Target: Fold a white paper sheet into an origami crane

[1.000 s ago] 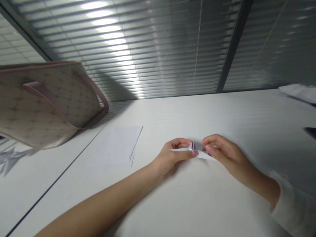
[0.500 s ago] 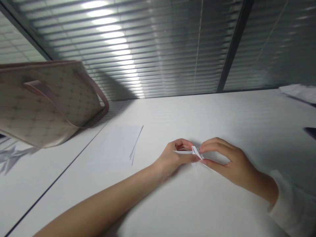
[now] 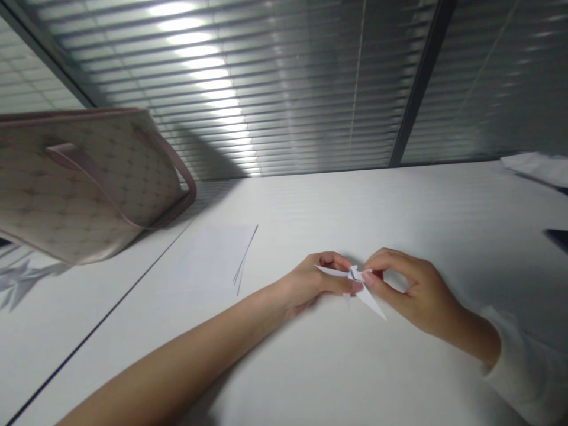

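Note:
A small folded white paper figure (image 3: 371, 303), with several pointed flaps, is held between both hands just over the white table (image 3: 355, 367). My left hand (image 3: 317, 277) pinches its left side between thumb and fingers, with one flap pointing left over the hand. On the other side, my right hand (image 3: 406, 284) grips a short flap between thumb and index finger. A long pointed flap slants down toward the front, below the right thumb. Part of the folded middle is hidden behind the fingers.
A stack of white paper sheets (image 3: 208, 257) lies left of the hands. Behind it stands a patterned bag (image 3: 89, 189) with pink handles. Folded paper pieces (image 3: 26, 278) lie at the far left, white paper (image 3: 536, 167) at the far right. Window blinds (image 3: 275, 89) border the back.
My right fingers have closed into a pinch on the paper figure's right flap. A long pointed flap now sticks out toward the front. My left hand keeps its grip, almost unmoved.

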The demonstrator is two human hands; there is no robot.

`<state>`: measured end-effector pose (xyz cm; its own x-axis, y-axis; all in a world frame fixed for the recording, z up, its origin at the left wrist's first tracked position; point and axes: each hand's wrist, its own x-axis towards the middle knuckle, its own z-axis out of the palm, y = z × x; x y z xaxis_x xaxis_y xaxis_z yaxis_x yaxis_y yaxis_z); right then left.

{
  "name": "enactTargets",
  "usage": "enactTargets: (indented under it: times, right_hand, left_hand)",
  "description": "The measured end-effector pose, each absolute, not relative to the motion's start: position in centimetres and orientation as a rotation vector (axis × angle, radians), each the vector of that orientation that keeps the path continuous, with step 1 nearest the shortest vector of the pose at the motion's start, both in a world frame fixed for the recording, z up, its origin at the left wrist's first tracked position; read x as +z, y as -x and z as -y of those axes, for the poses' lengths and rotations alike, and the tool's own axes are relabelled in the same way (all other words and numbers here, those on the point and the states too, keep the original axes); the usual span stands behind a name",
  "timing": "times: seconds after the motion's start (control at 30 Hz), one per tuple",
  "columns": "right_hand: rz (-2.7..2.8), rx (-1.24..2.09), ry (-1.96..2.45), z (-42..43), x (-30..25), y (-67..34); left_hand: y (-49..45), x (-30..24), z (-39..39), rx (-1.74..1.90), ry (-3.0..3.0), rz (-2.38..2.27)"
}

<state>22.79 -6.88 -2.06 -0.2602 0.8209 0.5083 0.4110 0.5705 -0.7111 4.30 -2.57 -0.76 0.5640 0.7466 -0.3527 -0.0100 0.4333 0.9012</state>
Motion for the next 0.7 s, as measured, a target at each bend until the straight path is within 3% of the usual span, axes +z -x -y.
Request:
enactTargets:
  times: [0.4, 0.7]
  right_hand:
    - [1.549, 1.328, 1.048, 6.3, -1.9, -23.5]
    - [1.326, 1.440, 0.993, 5.8, -2.7, -23.9]
  left_hand:
    - [-4.0, -0.7, 2.4, 0.535, -1.045, -0.699]
    - [-3.2, -2.3, 1.9, 0.636, -1.083, -0.524]
